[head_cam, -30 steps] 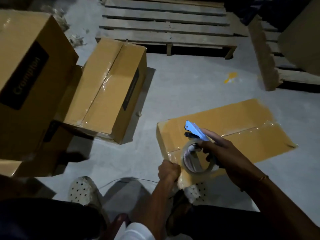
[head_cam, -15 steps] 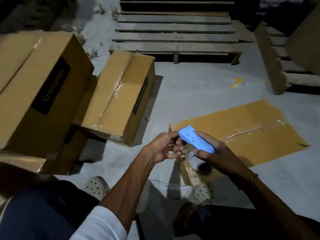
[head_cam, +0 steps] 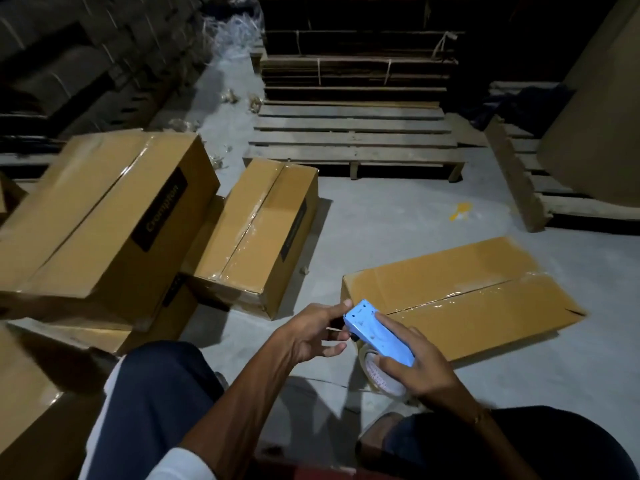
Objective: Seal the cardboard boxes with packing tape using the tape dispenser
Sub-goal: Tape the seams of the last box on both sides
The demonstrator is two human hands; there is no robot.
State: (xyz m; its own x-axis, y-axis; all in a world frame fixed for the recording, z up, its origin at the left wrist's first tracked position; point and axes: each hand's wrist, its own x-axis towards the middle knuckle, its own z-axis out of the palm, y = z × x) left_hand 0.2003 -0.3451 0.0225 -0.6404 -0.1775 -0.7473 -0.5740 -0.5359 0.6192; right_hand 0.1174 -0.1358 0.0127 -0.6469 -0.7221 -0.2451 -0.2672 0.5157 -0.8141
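My right hand (head_cam: 420, 370) grips a light-blue tape dispenser (head_cam: 375, 332) with a roll of clear tape (head_cam: 379, 377) under it. My left hand (head_cam: 313, 332) is at the dispenser's front end, fingers curled and touching its tip. Just behind the hands lies a low cardboard box (head_cam: 460, 296) on the floor, with shiny tape along its centre seam. Further left, a taped box (head_cam: 256, 233) lies on its side. A bigger box with a black label (head_cam: 104, 216) leans on a stack at the left.
Wooden pallets (head_cam: 353, 140) lie at the back and at the right (head_cam: 519, 181). A large cardboard sheet (head_cam: 602, 109) stands at far right. More boxes (head_cam: 31, 403) crowd the lower left. Grey concrete floor (head_cam: 398, 216) stretches between the boxes and pallets.
My left hand rose from the box's near corner to the dispenser's front end. The dispenser lifted off the box. The view tilted upward and away.
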